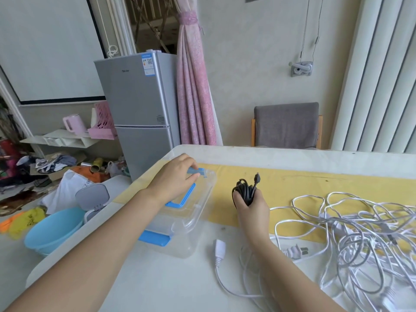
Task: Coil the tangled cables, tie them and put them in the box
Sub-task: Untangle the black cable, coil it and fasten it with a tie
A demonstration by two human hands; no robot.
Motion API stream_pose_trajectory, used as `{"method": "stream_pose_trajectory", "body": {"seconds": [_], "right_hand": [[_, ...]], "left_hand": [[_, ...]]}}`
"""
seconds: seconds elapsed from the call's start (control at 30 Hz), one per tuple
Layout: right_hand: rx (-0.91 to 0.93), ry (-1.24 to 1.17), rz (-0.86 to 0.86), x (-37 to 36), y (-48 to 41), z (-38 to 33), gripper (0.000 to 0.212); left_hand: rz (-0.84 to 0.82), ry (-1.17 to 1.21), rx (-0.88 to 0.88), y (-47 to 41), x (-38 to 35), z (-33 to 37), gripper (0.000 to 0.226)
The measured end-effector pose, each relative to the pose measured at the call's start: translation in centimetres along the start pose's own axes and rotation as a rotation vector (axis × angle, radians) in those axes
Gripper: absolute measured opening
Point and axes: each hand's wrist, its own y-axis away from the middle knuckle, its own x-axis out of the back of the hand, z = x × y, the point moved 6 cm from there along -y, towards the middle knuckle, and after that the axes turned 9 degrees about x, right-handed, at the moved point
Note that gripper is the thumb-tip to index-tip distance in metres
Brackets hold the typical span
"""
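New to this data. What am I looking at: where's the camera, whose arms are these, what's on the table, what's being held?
There is no machine here. One camera worn on a person's head looks forward and down, so the two bare arms are the wearer's own. The left hand pinches a blue latch at the far end of a clear plastic box, which has its lid on. The right hand grips a coiled black cable with its plug end sticking up. To the right, a tangle of white cables lies on the table, partly over a yellow mat.
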Motion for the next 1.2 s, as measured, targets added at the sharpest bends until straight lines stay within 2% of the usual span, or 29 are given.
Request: {"method": "stream_pose_trajectory", "body": {"seconds": [0.17, 0.33, 0.43, 0.57, 0.67, 0.7, 0.77, 0.83, 1.03, 1.2], "right_hand": [[-0.056, -0.054, 0.012, 0.2, 0.1, 0.4, 0.025], [-0.175, -0.166, 0.039, 1.0, -0.2, 0.9, 0.024], [-0.209, -0.233, 0.037, 1.5, -1.0, 0.5, 0.03], [-0.154, -0.268, -0.004, 2.5, -1.9, -0.8, 0.035], [-0.12, -0.208, -0.056, 3.0, -1.9, -1.4, 0.032], [-0.115, -0.189, -0.072, 3.0, -1.8, -1.4, 0.031], [-0.116, -0.166, -0.092, 3.0, -1.4, -1.3, 0.03], [-0.117, -0.149, -0.112, 2.8, -0.7, -1.2, 0.028], [-0.078, -0.06, -0.155, 2.3, 1.3, -0.5, 0.024], [-0.064, -0.063, -0.15, 2.9, 1.2, -0.3, 0.022]], "left_hand": [[-0.035, 0.031, 0.049, 0.2, -0.3, -0.1, 0.018], [-0.253, 0.045, 0.244, 0.2, -1.9, -1.9, 0.048], [-0.293, 0.074, 0.293, 0.2, -1.8, -2.1, 0.057], [-0.217, 0.025, 0.285, -0.1, 0.5, -1.2, 0.069], [-0.319, -0.04, 0.439, 1.3, 2.5, -1.4, 0.097], [-0.364, -0.091, 0.479, 2.5, 3.0, -0.9, 0.1], [-0.377, -0.203, 0.46, 5.0, 3.0, 0.8, 0.096], [-0.312, -0.273, 0.39, 7.4, 2.8, 3.2, 0.086], [-0.205, -0.267, 0.374, 9.1, 3.7, 5.2, 0.033], [-0.141, -0.356, 0.33, 8.8, 4.8, 5.7, 0.04]]}}
